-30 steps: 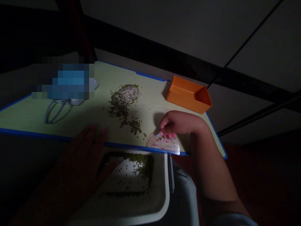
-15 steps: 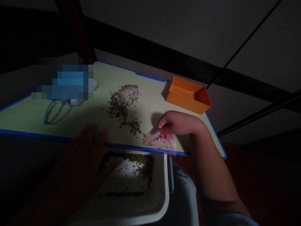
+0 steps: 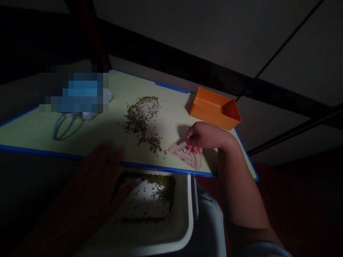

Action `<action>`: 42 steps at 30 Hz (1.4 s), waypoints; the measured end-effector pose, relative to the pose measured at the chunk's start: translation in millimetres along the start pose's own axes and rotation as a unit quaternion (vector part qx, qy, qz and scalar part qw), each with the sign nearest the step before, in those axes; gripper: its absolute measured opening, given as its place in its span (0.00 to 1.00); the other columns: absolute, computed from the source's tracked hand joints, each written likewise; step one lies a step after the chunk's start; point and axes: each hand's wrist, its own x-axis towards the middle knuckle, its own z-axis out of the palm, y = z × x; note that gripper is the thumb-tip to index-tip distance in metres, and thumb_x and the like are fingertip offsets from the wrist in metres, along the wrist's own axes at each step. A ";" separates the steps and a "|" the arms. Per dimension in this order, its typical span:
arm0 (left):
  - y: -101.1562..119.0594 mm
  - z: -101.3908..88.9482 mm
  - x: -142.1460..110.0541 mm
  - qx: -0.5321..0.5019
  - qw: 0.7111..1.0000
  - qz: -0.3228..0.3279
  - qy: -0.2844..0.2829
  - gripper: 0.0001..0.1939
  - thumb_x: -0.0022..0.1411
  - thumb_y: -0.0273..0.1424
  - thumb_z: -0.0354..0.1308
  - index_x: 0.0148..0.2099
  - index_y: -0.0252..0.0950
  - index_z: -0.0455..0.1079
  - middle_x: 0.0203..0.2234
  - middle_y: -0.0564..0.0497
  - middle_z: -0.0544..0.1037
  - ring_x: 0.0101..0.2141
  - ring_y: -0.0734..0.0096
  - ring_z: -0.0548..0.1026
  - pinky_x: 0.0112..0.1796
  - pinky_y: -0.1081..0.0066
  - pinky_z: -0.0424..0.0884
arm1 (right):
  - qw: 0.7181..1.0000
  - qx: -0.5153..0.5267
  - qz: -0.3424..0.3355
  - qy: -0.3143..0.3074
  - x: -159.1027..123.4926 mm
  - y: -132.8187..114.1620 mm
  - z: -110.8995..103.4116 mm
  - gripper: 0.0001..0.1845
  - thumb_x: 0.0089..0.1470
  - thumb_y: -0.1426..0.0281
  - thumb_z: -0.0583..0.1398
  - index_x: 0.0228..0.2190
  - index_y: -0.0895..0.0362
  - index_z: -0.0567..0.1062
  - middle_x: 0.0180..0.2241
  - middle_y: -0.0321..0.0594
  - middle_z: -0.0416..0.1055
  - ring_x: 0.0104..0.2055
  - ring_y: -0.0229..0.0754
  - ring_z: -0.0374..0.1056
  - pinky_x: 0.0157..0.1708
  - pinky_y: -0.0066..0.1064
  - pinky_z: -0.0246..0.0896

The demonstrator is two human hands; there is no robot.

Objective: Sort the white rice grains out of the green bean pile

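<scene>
My right hand (image 3: 206,135) is closed on a clear protractor (image 3: 186,157) with pink markings, just above the pale table top near its front edge. To the left of it lies a loose heap of small green beans (image 3: 154,142) mixed with white grains (image 3: 143,107). My left hand (image 3: 99,167) is in shadow, its fingers stretched out over the table's front edge and its thumb over a white plastic container (image 3: 190,214). Inside that container, below the edge, more green beans (image 3: 163,185) are gathered mostly at the far right corner.
An orange open box (image 3: 214,110) stands at the table's back right. A white object with a looped cord (image 3: 64,126) lies at the left, partly blurred out. Blue trim (image 3: 40,151) borders the table (image 3: 112,132), and cabinet fronts (image 3: 187,32) rise behind it.
My right hand has moved slightly right and away from me, bringing the protractor back from over the front edge and turning it. My left hand rests almost where it was.
</scene>
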 end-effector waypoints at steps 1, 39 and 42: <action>0.0 -0.3 0.0 -0.001 1.000 -0.002 -0.002 0.42 0.56 0.51 0.41 0.64 0.28 0.41 0.62 0.30 0.52 0.64 0.47 0.47 0.59 0.48 0.55 | 1.000 -0.003 0.000 0.004 0.9 0.2 0.3 0.10 0.45 0.76 0.52 0.24 0.61 0.74 0.19 0.36 0.70 0.20 0.33 0.66 0.24 0.26 0.58; -0.7 -1.6 -0.7 0.006 1.000 -0.002 -0.016 0.43 0.56 0.51 0.43 0.65 0.29 0.39 0.62 0.30 0.52 0.64 0.47 0.47 0.59 0.48 0.54 | 0.997 -0.026 -0.072 -0.031 4.2 -1.5 6.3 0.09 0.50 0.69 0.56 0.27 0.60 0.76 0.21 0.33 0.69 0.22 0.30 0.57 0.26 0.28 0.47; -0.5 -1.3 -1.0 0.004 1.000 -0.001 -0.003 0.43 0.56 0.51 0.42 0.64 0.28 0.40 0.62 0.29 0.52 0.64 0.45 0.48 0.58 0.48 0.54 | 0.995 -0.026 -0.086 -0.036 3.5 -3.5 6.4 0.10 0.51 0.68 0.57 0.25 0.60 0.75 0.20 0.32 0.67 0.22 0.30 0.56 0.26 0.27 0.46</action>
